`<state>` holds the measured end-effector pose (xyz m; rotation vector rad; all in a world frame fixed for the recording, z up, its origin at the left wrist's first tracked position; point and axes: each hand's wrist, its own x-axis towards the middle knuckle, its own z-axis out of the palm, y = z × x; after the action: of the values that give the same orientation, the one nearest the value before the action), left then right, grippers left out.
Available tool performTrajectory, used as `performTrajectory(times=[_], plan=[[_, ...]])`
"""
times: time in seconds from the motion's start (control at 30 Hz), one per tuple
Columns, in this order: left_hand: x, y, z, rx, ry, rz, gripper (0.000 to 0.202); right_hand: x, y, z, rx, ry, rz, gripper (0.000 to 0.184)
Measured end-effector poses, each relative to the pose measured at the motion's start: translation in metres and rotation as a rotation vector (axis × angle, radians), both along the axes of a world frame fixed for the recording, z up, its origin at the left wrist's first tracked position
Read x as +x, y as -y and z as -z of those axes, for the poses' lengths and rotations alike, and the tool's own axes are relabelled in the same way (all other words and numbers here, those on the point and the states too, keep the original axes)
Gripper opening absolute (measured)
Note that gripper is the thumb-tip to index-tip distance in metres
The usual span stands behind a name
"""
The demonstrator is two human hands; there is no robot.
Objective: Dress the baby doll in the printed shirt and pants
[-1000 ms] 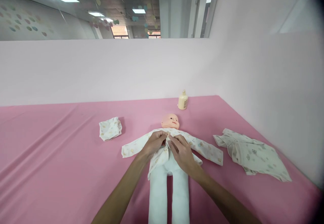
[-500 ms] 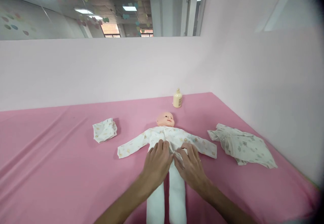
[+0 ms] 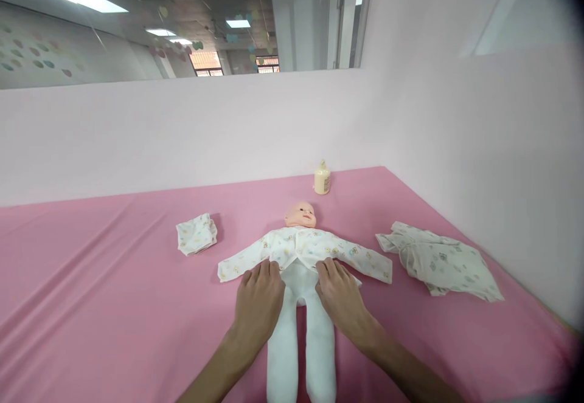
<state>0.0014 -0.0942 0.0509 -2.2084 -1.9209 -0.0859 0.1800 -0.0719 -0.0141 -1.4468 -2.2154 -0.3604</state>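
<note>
A baby doll [image 3: 301, 214] lies on its back in the middle, its head toward the wall and its arms spread wide. It wears a white printed baby shirt [image 3: 319, 246], whose front edges part below the chest. White cloth legs [image 3: 320, 348] stretch toward me. My left hand [image 3: 261, 293] is closed on the shirt's lower edge at the doll's left-of-view side. On the other side my right hand [image 3: 341, 293] grips the opposite lower edge, fingers curled. The fingertips of both hands are hidden under the knuckles.
A folded printed cloth [image 3: 196, 234] lies to the left. At the right is a crumpled white garment [image 3: 444, 261]. A cream pump bottle [image 3: 322, 179] stands behind the doll's head. Pink sheet [image 3: 114, 306] covers the surface, bounded by white walls [image 3: 205, 129].
My hands have moved apart from the middle of the doll's belly, the left one to the left. The shirt front now opens in an upside-down V, showing the white belly.
</note>
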Motion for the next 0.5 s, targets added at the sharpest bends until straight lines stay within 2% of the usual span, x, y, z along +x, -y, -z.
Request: performTrajectory(times=[0.13, 0.27, 0.37, 0.5], plan=[[0.000, 0.002, 0.008, -0.018, 0.187, 0.065, 0.029, 0.005, 0.000, -0.003, -0.073, -0.081, -0.015, 0.026], [0.001, 0.004, 0.021, 0.009, 0.330, 0.190, 0.031, 0.010, 0.001, -0.014, -0.343, -0.394, -0.032, 0.019], [-0.001, 0.003, 0.027, 0.040, 0.385, 0.272, 0.031, 0.014, 0.002, -0.023, -0.521, -0.631, -0.080, 0.021], [-0.004, 0.001, 0.029, 0.027, 0.366, 0.310, 0.029, 0.017, 0.004, -0.033, -0.660, -0.782, -0.105, 0.020]])
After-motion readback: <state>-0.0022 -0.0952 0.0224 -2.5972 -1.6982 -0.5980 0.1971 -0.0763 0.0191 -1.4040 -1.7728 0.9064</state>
